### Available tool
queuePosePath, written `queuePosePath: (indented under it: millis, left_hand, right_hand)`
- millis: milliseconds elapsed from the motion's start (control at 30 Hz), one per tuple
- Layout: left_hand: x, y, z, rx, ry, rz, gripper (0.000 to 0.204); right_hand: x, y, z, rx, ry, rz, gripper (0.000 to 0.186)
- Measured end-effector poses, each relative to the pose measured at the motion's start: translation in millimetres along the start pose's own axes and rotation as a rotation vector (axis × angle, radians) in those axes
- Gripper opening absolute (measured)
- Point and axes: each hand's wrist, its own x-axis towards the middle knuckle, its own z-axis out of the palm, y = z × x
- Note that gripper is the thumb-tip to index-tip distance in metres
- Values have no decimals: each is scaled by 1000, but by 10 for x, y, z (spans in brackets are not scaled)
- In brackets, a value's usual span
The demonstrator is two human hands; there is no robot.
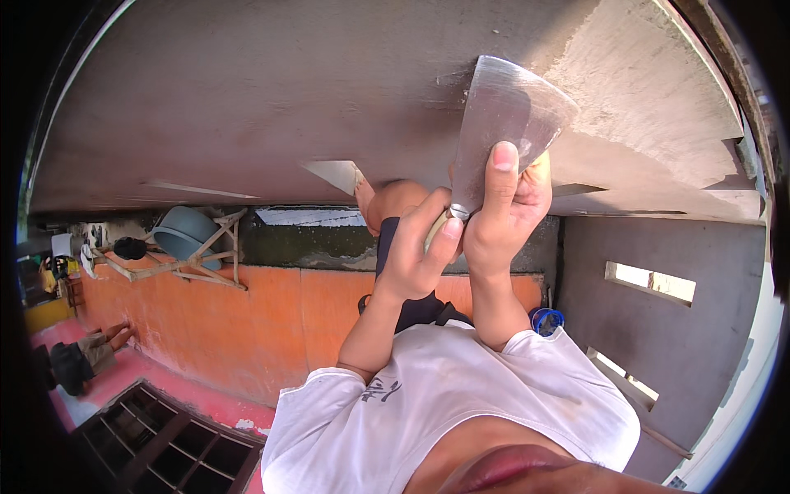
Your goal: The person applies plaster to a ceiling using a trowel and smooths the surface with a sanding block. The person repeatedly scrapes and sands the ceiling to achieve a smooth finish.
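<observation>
A putty knife [504, 111] with a wide, flared metal blade is held up in front of me, its broad edge pointing away. My left hand [420, 251] is closed round its handle, which the fingers mostly cover. A metal collar shows where the blade narrows. My right hand [506, 216] grips the lower part of the blade, the thumb lying flat on its face and the fingers mostly behind it. Behind the blade spreads a grey plastered surface [313, 90], part of it sunlit at the right.
At the left, a grey-blue basin [183, 233] rests on a wooden frame [202, 267] by an orange surface [271, 317]. Another person [78, 362] is farther left. A barred window [164, 445] lies below. On the right stand a blue bucket [546, 321] and a slotted grey wall [699, 346].
</observation>
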Motion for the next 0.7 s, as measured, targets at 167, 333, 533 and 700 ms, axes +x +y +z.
queuePosePath:
  millis: [167, 333, 533, 700]
  left_hand:
    - [-208, -169, 17, -81, -14, -115, 32]
    - [-184, -198, -3, -101, -31, -102, 32]
    - [-144, -206, -49, -45, -40, -66, 31]
    - [-174, -201, -22, -86, -12, -93, 29]
  right_hand:
    - [-109, 74, -26, -127, 112, 53, 24]
    - [-84, 129, -51, -145, 87, 26, 23]
    - [-52, 129, -14, -136, 96, -21, 24]
    - [-50, 147, -20, -92, 70, 11, 24]
